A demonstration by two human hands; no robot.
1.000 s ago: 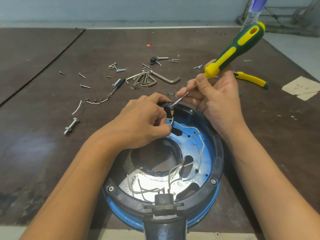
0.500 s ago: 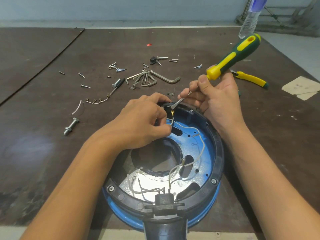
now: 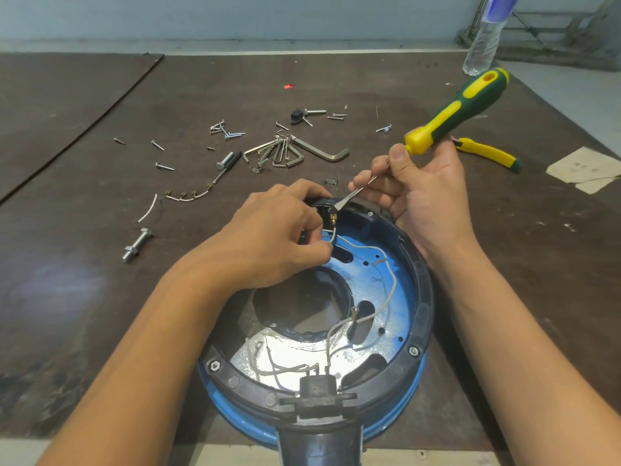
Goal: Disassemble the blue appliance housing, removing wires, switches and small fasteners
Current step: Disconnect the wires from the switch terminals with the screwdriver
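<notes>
At the left of the frame a thick bolt lies on the dark table, with a short wire offcut just above it and loose screws scattered further up. Right of these, upper centre, sits a fan of hex keys. The left hand reaches in from the lower left, fingers curled, and pinches a white wire just below the brass terminals at the far rim of the blue housing. The housing lies open side up in the lower centre of the frame, near the table's front edge, ringed in black, with more pale wires looping across its floor. The right hand grips the screwdriver by the shaft and the base of the handle; the flat tip meets the terminals, and the green and yellow handle tilts to the upper right. Behind that hand lie yellow-handled pliers. At the far right are a paper scrap and, at the top, a clear plastic bottle.
</notes>
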